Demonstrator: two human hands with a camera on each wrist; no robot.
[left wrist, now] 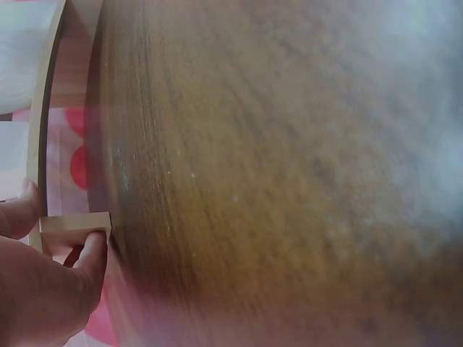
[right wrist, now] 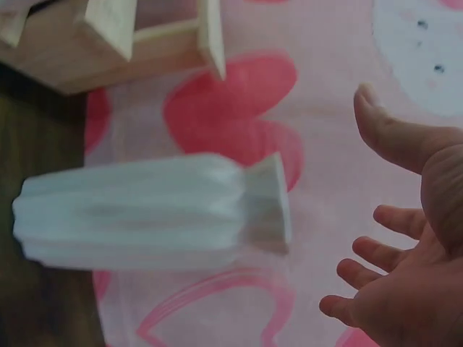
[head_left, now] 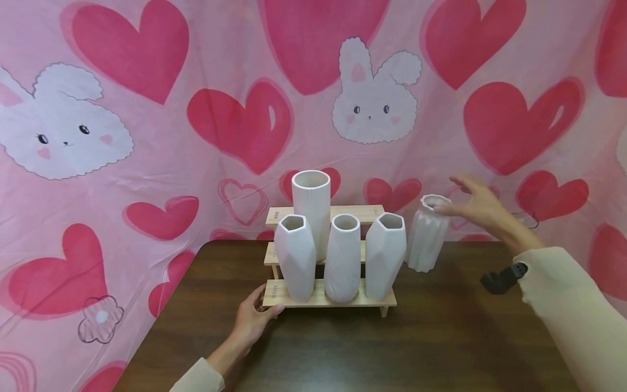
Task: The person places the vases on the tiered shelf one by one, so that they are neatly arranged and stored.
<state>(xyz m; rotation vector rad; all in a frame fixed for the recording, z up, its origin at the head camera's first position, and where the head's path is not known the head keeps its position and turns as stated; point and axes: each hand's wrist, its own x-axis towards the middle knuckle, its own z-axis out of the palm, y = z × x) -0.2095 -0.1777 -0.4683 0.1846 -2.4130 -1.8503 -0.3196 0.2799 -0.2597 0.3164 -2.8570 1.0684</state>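
A pale wooden three-step stand (head_left: 277,294) stands on the table. My left hand (head_left: 251,320) grips the left end of its lowest step, thumb against the board and fingers by the leg (left wrist: 75,224). On that step are two faceted white vases, one at left (head_left: 296,261) and one at right (head_left: 386,258), with a rounded white vase (head_left: 342,264) between them. Behind, a tall cylindrical white vase (head_left: 312,209) rises from the middle step. Right of the stand, a fluted white vase (right wrist: 137,213) stands upright on the table. My right hand (right wrist: 405,267), fingers spread, hovers near its rim, apart from it.
The dark wooden table (head_left: 323,348) reaches back to a pink cloth (head_left: 220,71) printed with hearts and rabbits, hanging close behind the stand. A small black device (head_left: 503,279) sits at my right cuff.
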